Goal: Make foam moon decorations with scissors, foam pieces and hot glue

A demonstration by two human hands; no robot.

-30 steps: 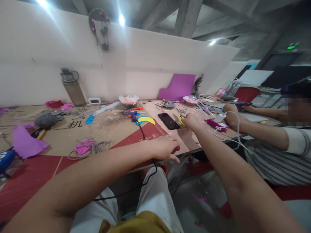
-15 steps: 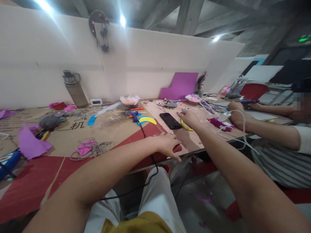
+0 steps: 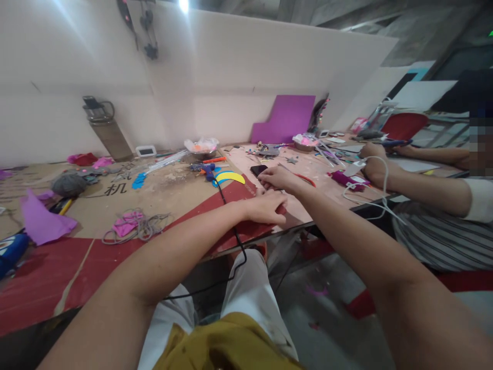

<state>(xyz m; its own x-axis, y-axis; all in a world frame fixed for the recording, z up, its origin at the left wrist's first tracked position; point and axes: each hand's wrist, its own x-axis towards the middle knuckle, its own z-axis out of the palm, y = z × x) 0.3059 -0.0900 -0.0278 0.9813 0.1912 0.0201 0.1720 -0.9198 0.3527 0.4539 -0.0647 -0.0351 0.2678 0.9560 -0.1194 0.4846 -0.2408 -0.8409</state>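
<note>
My right hand (image 3: 280,178) reaches over the near end of a black phone (image 3: 257,169), fingertips bent down and drawn together; what they hold, if anything, is hidden. Behind its wrist a curved red handle (image 3: 307,179) shows. Close in front, my left hand (image 3: 266,207) rests near the table's front edge with its fingers curled, and a small dark red patch shows by them. I cannot make out what is in it. To the left lie a yellow crescent (image 3: 231,178) over blue pieces and a blue glue gun (image 3: 208,171) with a black cord.
Grey cord with pink felt (image 3: 128,223), grey yarn (image 3: 68,184) and a bottle (image 3: 108,132) are on the left. Purple sheet (image 3: 287,119) leans on the back panel. Bowls (image 3: 203,149) stand near it. At right, a co-worker's arms (image 3: 427,185) and a white cable (image 3: 375,201).
My right hand has moved left over the phone, and its fingers have come down. My left hand has curled its fingers and sits closer to the right one. The view has tilted down.
</note>
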